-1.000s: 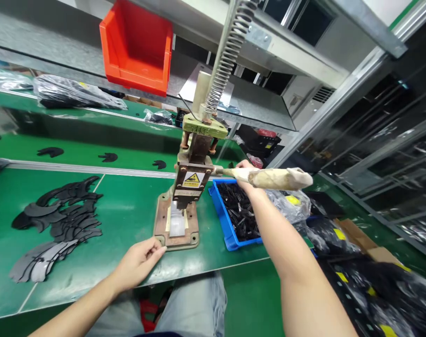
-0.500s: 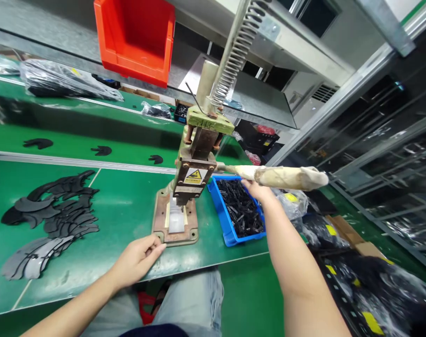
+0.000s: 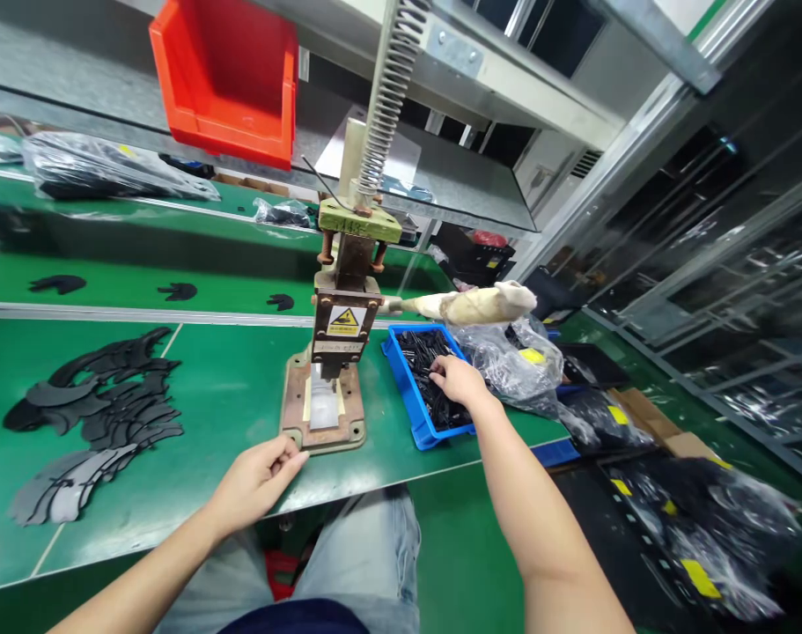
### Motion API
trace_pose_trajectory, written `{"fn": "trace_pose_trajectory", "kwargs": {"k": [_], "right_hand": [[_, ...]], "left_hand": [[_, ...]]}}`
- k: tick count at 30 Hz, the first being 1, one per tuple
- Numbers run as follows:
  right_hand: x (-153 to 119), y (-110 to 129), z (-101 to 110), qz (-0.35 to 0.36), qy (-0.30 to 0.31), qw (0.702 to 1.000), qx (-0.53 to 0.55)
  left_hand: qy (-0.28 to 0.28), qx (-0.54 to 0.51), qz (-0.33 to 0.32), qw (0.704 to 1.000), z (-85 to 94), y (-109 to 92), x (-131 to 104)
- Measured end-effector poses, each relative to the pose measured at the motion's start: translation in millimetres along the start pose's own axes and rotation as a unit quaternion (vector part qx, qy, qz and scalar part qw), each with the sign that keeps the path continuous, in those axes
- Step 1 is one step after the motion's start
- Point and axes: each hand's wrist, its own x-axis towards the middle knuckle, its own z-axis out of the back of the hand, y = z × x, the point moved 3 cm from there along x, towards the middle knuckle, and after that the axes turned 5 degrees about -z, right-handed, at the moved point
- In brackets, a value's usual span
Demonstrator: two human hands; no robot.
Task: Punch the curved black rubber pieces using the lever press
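Observation:
At the front left corner of a hand press point(image 3: 344, 321), my left hand point(image 3: 261, 480) rests with its fingers curled and the thumb against the base edge; anything inside those fingers is hidden. My right hand point(image 3: 459, 380) is over a blue bin point(image 3: 414, 401), its fingertips pinched together among slim black parts point(image 3: 444, 414). Whether a part is between those fingertips cannot be made out. The press has a wrapped lever point(image 3: 480, 305) sticking out to the right above the bin, and a pale block point(image 3: 324, 409) sits on its base, under the ram.
Curved black pieces point(image 3: 129, 396) lie in a loose pile on the left of the green bench. Several dark notched pieces point(image 3: 177, 291) lie on the strip behind. A red bin point(image 3: 229, 88) stands on the shelf above. Plastic bags point(image 3: 512, 365) sit right of the blue bin.
My right hand has moved from the far side of the blue bin, beneath the lever, to above the parts. My left hand stays at the press base. The view has shifted right.

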Motion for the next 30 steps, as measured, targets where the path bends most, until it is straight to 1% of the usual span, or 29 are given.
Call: {"fn": "trace_pose_trajectory", "kwargs": {"k": [5,7,9,11,13,15,16,18,22,24,27,30], "right_hand": [[-5.9,4.3,-1.6,0.001,-0.023,0.999,0.042],[-8.1,4.4,2.4,-0.003,-0.041,0.997,0.072],[-11.6,2.7,11.6,-0.009,-0.071,0.991,0.114],[-18.4,0.8,23.4,-0.01,-0.11,0.98,0.168],[-29.9,2.8,32.6,-0.002,-0.15,0.96,0.235],[-46.6,12.4,33.5,0.016,-0.178,0.933,0.311],[-56.4,20.8,30.0,0.026,-0.184,0.918,0.351],[-78.0,43.7,15.7,0.044,-0.176,0.885,0.428],[-120.2,100.1,-23.7,0.064,-0.119,0.826,0.548],[-135.7,124.2,-39.1,0.071,-0.088,0.799,0.591],[-148.6,148.1,-53.8,0.08,-0.05,0.767,0.634],[-153.1,159.4,-63.1,0.087,-0.022,0.751,0.654]], "left_hand": [[-0.005,-0.004,0.003,1.0,0.8,-4.3,-0.5],[-0.006,-0.006,0.002,1.0,1.1,-4.9,-1.0],[-0.01,-0.011,-0.002,1.0,1.4,-4.3,-2.0],[-0.024,-0.02,-0.004,0.999,2.3,-3.4,-3.3],[-0.051,-0.034,-0.001,0.998,4.7,-4.5,-4.5],[-0.077,-0.047,0.0,0.996,8.4,-10.8,-5.0],[-0.086,-0.053,-0.005,0.995,10.5,-16.6,-4.6],[-0.091,-0.065,-0.023,0.993,15.4,-33.0,-2.1],[-0.078,-0.08,-0.063,0.992,24.3,-70.3,8.0],[-0.069,-0.082,-0.085,0.991,26.7,-83.2,12.5],[-0.062,-0.074,-0.118,0.988,27.6,-91.9,14.1],[-0.063,-0.07,-0.143,0.985,26.4,-92.5,10.6]]}}
